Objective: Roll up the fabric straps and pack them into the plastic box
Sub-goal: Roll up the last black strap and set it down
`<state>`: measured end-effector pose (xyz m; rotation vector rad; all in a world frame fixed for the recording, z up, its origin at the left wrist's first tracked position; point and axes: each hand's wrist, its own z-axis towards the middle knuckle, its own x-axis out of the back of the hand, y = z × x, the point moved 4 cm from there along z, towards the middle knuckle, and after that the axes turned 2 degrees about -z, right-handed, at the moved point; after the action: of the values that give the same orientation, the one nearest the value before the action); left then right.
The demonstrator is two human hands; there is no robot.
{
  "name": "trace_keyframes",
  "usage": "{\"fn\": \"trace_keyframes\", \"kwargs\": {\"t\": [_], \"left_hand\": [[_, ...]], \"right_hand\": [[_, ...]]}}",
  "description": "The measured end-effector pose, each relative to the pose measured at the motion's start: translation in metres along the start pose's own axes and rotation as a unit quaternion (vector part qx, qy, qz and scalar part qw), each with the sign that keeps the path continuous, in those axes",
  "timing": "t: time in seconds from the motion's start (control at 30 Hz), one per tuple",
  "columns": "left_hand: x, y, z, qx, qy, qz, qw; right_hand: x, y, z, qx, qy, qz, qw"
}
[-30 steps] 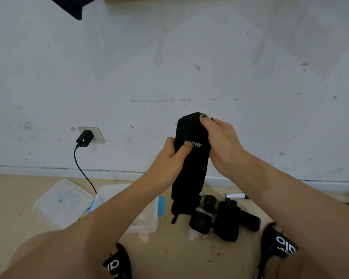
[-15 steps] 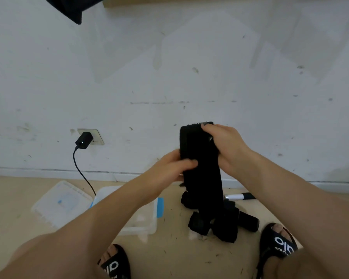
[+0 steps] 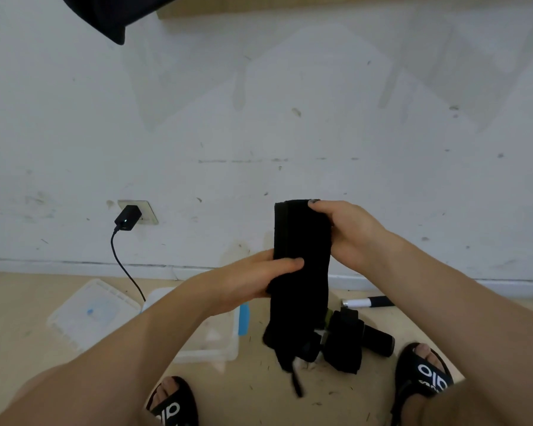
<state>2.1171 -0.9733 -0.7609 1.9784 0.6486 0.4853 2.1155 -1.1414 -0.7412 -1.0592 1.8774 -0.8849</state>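
A long black fabric strap (image 3: 302,256) hangs upright in front of me, its lower end dangling just above the floor. My right hand (image 3: 348,233) grips its top edge, thumb over the upper corner. My left hand (image 3: 253,279) holds its left side lower down, thumb across the front. More black straps (image 3: 348,342) lie in a heap on the floor under it. The clear plastic box (image 3: 216,339) with a blue latch stands on the floor at the left, partly hidden by my left forearm.
The box's clear lid (image 3: 91,312) lies on the floor further left. A black charger (image 3: 127,217) sits in a wall socket with its cable trailing down. A marker pen (image 3: 366,302) lies by the wall. My sandalled feet (image 3: 425,373) frame the heap.
The strap has dropped lower and now hangs straighter. My left hand slid down its left side, and my right hand moved down with the top edge.
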Motion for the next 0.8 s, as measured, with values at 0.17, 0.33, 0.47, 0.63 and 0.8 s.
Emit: {"fn": "trace_keyframes", "kwargs": {"t": [0.17, 0.33, 0.47, 0.63, 0.8], "left_hand": [[0.010, 0.009, -0.002, -0.051, 0.043, -0.013, 0.998], [0.017, 0.021, -0.004, -0.100, 0.112, -0.015, 0.989], [0.019, 0.025, -0.002, -0.093, 0.115, -0.052, 0.988], [0.003, 0.018, -0.002, -0.092, 0.114, -0.015, 0.989], [0.014, 0.020, 0.002, -0.112, 0.210, -0.042, 0.970]], "right_hand": [[-0.001, -0.002, 0.003, 0.012, 0.013, 0.022, 1.000], [-0.007, 0.002, 0.002, -0.006, -0.034, -0.010, 0.999], [-0.010, 0.004, 0.004, 0.021, -0.014, -0.012, 1.000], [-0.009, 0.015, 0.001, 0.023, 0.082, 0.002, 0.996], [-0.022, 0.020, 0.000, 0.025, 0.042, -0.034, 0.998]]}}
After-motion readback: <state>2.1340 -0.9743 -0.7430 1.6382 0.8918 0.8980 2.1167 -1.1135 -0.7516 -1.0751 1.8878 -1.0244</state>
